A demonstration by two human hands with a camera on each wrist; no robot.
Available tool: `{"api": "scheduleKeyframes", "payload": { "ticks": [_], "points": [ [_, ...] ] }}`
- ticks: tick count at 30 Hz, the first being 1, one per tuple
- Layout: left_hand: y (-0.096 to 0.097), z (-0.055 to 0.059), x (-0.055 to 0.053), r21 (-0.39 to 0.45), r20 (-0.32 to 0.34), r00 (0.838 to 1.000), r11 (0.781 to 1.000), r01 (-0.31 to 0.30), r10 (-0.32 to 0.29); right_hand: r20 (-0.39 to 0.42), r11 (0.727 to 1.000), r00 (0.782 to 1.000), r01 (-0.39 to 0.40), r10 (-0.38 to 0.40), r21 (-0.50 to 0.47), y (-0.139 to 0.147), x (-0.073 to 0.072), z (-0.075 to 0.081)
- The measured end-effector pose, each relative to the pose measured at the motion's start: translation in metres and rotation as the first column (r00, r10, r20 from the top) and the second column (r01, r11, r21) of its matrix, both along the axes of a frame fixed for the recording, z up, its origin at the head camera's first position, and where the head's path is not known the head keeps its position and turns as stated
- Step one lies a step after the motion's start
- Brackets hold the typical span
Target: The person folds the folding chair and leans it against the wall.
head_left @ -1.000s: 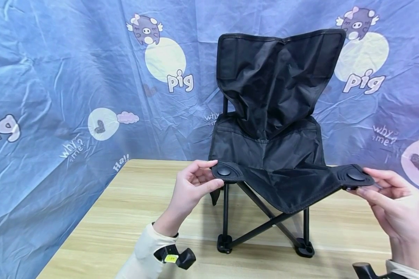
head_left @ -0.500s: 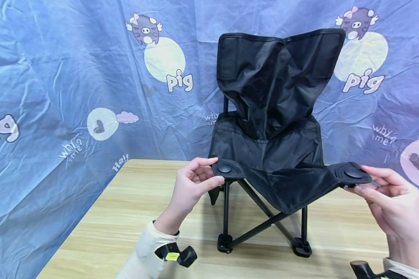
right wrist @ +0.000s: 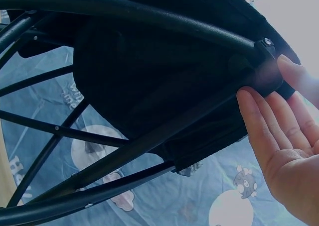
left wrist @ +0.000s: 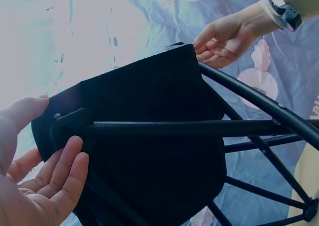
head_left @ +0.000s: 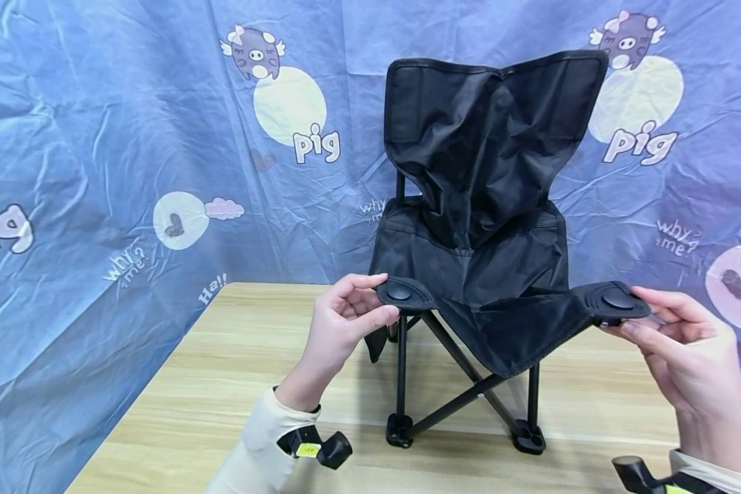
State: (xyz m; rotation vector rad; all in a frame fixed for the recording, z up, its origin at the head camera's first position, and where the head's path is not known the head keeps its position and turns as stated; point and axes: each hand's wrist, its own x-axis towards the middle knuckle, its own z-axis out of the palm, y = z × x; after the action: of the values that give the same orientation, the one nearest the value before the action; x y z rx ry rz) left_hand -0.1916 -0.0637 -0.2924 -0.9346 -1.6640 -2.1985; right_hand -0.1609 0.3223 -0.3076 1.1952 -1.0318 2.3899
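Observation:
A black folding chair with a fabric seat and backrest stands upright on its crossed tube legs. My left hand holds the seat's left front corner between thumb and fingers, beside a round black cap. At the right front corner my right hand grips in the same way, next to another round cap. Fabric sags between the two corners. From below, the left wrist view shows a tube ending at the left corner by my fingertips. A similar tube end meets the right corner in the right wrist view.
The chair's plastic feet rest on a light wooden table. Behind it hangs a blue printed cloth, close to the backrest. Each wrist wears a strap with a small black camera mount.
My right hand has moved left and slightly up with its seat corner. My left hand has risen a little. The front feet are somewhat closer together, the right one having shifted left.

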Motion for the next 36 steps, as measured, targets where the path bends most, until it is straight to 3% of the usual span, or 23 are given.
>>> {"api": "scheduleKeyframes", "payload": {
  "ticks": [14,23,36],
  "points": [
    [0.006,0.008,0.001,-0.002,-0.008,1.000,1.000,-0.021,0.021,-0.025,1.000,0.999,-0.020,0.020,0.002,-0.009,0.000,0.007],
    [0.010,0.010,0.001,0.038,-0.025,1.000,0.999,0.009,-0.008,-0.013,1.000,1.000,-0.005,0.005,0.009,-0.016,0.001,0.011],
    [0.016,0.015,0.001,0.014,-0.054,0.999,1.000,-0.004,0.004,-0.033,1.000,0.999,-0.016,0.016,0.007,-0.024,0.001,0.017]
  ]
}}
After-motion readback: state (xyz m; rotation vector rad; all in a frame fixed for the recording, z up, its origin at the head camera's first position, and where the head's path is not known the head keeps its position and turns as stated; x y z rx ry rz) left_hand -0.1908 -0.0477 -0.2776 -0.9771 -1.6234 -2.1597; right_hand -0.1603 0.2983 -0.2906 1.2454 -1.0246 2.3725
